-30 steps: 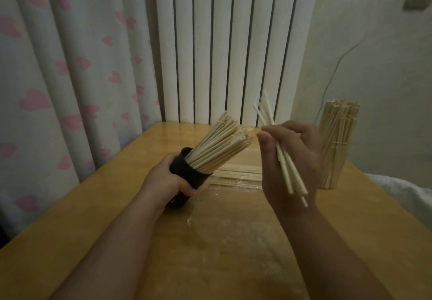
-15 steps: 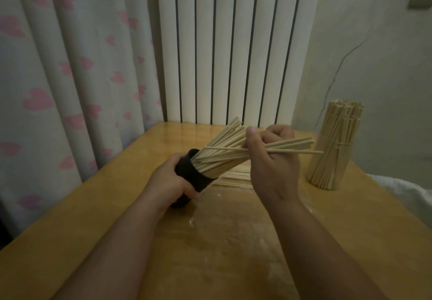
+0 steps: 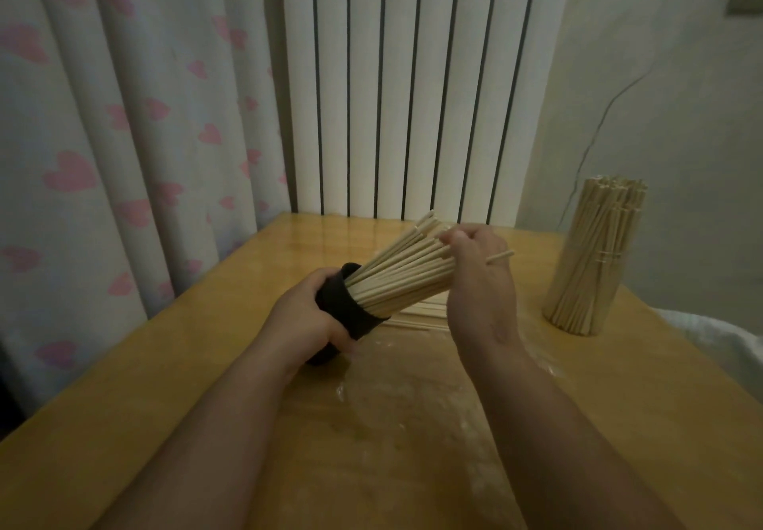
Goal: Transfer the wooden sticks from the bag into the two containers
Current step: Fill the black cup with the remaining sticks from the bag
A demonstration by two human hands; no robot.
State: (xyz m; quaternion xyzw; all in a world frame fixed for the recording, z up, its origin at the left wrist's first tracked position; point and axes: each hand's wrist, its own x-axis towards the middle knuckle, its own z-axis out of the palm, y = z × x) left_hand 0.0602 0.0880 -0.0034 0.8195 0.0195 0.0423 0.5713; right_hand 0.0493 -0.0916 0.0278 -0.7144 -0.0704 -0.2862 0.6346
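Since half a second ago your right hand (image 3: pixel 479 265) has travelled left to the black cup (image 3: pixel 342 310). The handful it carried crosswise is now mostly merged with the sticks (image 3: pixel 404 277) already standing in that cup. Only one stick end (image 3: pixel 500 256) shows past the hand.

Findings:
- Your left hand (image 3: pixel 307 319) grips the cup around its body, fingers and thumb wrapped tight. You hold it tilted, mouth up and to the right. In my judgement this lets new sticks slide in lengthwise instead of being pushed down against a packed bundle.
- Your right hand sits over the bundle's upper tips, fingers curled in. It appears to keep hold of at least the one protruding stick. I cannot tell how many others it grips.
- The cup looks close to full, and the sticks fan out at the top.
- A jar (image 3: pixel 576 319) stands upright at the right of the table (image 3: pixel 206 364), well apart from both hands. It is packed with its own sticks.
- Loose sticks (image 3: pixel 417 317) lie flat on the table just behind the cup, on what looks like clear plastic. They are presumably the supply yet to be moved.

Assessment: you are mid-insertion. Keep the tilt shallow, or the fanned sticks may spill.
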